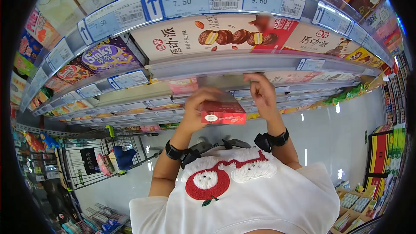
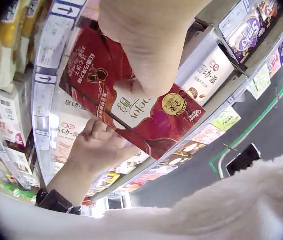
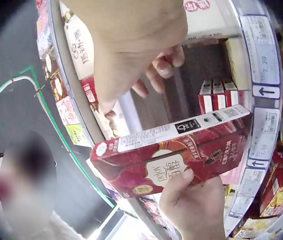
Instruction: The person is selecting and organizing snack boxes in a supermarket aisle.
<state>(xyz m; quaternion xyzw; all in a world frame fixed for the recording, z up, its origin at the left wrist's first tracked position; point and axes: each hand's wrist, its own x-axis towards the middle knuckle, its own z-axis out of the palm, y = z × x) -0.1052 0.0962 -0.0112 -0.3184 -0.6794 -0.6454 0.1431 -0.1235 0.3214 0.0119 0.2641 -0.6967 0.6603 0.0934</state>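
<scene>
My left hand [image 1: 195, 109] grips a dark red Pejoy biscuit box [image 1: 223, 113] in front of the shelf. In the left wrist view, the left thumb presses the box's printed front [image 2: 176, 120], and the fingers behind are hidden. Seen from the right wrist, the box [image 3: 131, 174] lies tilted with a white printed side upward. My right hand [image 1: 263, 92] is raised beside the box, fingers loosely bent around nothing. In the right wrist view that hand [image 3: 136, 60] hovers over the shelf gap, apart from the box.
Several red-and-white boxes [image 3: 218, 95] stand deep in the shelf. Above the hands are wide chocolate pie boxes [image 1: 216, 37] and a curved rail of price labels [image 1: 184, 2]. Purple Sinky boxes [image 1: 106, 54] stand to the left. A wire shopping cart [image 1: 82, 164] with goods is behind left.
</scene>
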